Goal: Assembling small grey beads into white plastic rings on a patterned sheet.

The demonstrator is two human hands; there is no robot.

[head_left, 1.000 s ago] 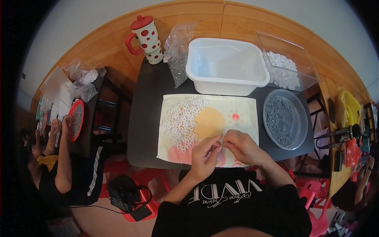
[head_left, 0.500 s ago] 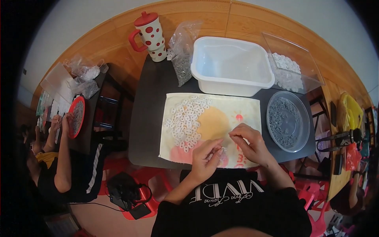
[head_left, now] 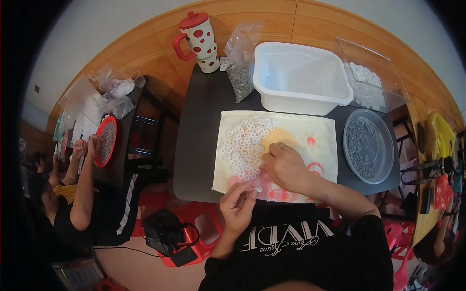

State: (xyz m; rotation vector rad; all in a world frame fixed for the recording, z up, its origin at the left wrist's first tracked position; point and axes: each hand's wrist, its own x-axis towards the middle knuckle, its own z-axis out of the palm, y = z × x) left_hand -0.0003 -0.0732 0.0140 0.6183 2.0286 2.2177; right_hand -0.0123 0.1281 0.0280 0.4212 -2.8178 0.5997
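Left hand (head_left: 238,206) grip pinching white ring (head_left: 257,189), right hand (head_left: 285,165) flat, open on ring pile (head_left: 245,145)

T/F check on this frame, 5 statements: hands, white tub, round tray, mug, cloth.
1. The right hand rests on the pale printed cloth, beside the small white plastic rings. True.
2. The left hand lies flat inside the white rectangular plastic tub. False: it is at the table's near edge, fingertips pinched at a small white piece.
3. The round clear tray of small grey parts sits to the right of the cloth. True.
4. The red-lidded white mug with red dots lies tipped over. False: it stands upright.
5. The tub is full of rings. False: it looks empty.
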